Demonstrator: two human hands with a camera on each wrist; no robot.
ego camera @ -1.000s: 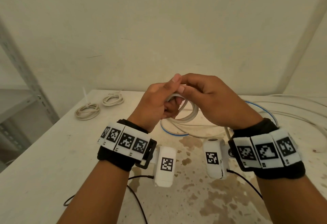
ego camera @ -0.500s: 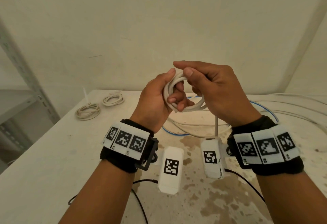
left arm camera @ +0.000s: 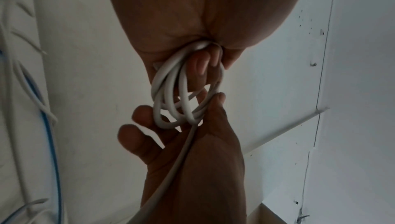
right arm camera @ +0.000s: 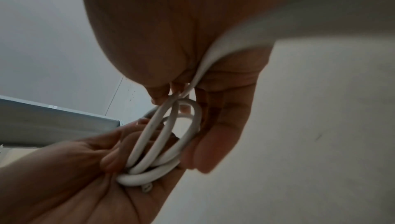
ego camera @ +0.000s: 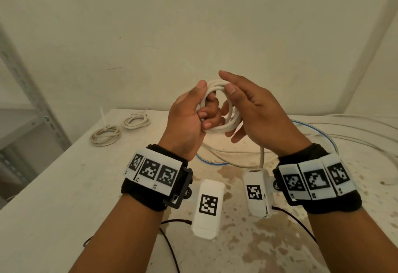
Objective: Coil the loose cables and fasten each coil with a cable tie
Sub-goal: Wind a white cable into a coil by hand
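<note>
In front of you is a wide white table (ego camera: 53, 186) with brown stains on its near part, standing against a plain pale wall (ego camera: 193, 24). At the left side you can see a grey metal shelf frame (ego camera: 25, 91).

On the right and back part of the table lies a loose heap of long white cables (ego camera: 344, 130), and one thin blue cable (ego camera: 312, 127) curves among them. At the far left corner of the table two small finished coils of cream cable (ego camera: 105, 135) lie near each other, the second one (ego camera: 136, 120) a little further back. A thin white cable tie (ego camera: 103, 116) stands upright just behind the nearer one.

Your left hand (ego camera: 189, 117) is raised above the table and its fingers are curled through a small coil of thick white round cable (ego camera: 226, 126), with the thumb pressing on the top of the loops. Your right hand (ego camera: 256, 109) is just beside the coil on its right. Its fingers are spread and relaxed, and the free length of the cable runs across the palm and hangs down to the table. The thumb touches the top of the loops, but the hand does not close around them. In the right wrist view, the cut end of the cable (right arm camera: 147, 188) lies in your left palm.
</note>
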